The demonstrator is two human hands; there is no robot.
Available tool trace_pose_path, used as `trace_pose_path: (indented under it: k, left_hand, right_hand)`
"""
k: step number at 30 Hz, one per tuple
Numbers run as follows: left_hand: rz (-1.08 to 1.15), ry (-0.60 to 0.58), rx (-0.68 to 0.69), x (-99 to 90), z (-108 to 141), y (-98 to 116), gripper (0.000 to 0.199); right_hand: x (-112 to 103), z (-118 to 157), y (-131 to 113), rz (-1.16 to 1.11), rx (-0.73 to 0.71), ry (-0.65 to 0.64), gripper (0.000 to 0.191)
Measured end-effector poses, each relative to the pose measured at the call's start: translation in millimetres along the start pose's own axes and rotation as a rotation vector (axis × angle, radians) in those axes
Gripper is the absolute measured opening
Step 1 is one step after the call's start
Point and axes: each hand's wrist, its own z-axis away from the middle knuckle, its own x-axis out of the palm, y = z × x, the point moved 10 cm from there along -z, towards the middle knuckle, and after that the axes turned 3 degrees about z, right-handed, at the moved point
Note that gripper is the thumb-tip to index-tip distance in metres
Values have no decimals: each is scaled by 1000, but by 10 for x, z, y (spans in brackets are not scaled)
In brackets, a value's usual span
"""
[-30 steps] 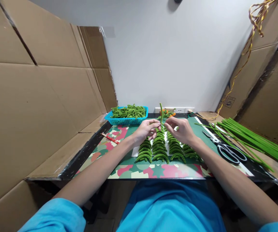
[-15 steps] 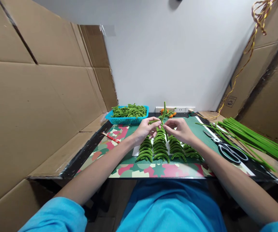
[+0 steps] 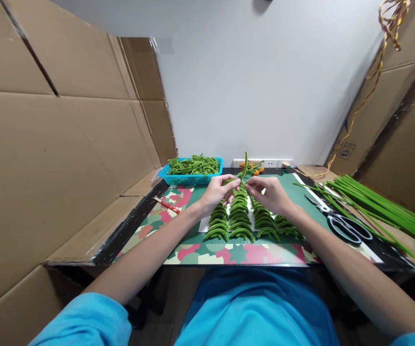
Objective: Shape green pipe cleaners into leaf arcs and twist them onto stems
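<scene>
My left hand (image 3: 219, 191) pinches a green pipe cleaner (image 3: 245, 162) between thumb and fingers, and one end of it sticks straight up. Close on the right, the fingertips of my right hand (image 3: 268, 193) are closed on the same twisted piece, near where its strands meet. Below both hands lie rows of curved green pipe-cleaner pieces (image 3: 242, 218), partly covered by the hands. The exact crossing point is small and half hidden by the fingers.
A blue basket (image 3: 189, 179) heaped with green pieces stands at the back left. Black-handled scissors (image 3: 346, 226) and long green pipe cleaners (image 3: 383, 206) lie on the right. Orange-and-green pieces (image 3: 254, 169) sit at the back near a power strip (image 3: 270, 163). Cardboard walls (image 3: 66, 158) flank the table.
The lower end of the pipe cleaner by my right fingers has swung a little and shows less clearly. Both hands stay nearly in place; the view shifts very slightly.
</scene>
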Motion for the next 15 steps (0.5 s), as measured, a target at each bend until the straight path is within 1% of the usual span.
trace_pose_path:
  k: [3,6,8,12,15]
  left_hand:
    - [10,0,-3,-5,5,4,50]
    - [-3,-8,-11,13,19,6,50]
    - [-12,-21,-18,35,26,2,50]
    - [-34,-50,-19,77,30,-12,52]
    - [-78,-63,-9,96,32,-18,49]
  right_hand:
    - [-91,25,-46,191,-79,78,21]
    - [-128,47,-123,291,-158,101,27]
    - [-152,57,-173,359,-198,121,26]
    - [-186,76,-236,430,-265,158,23]
    - [-186,102,-281,459,-346,180,21]
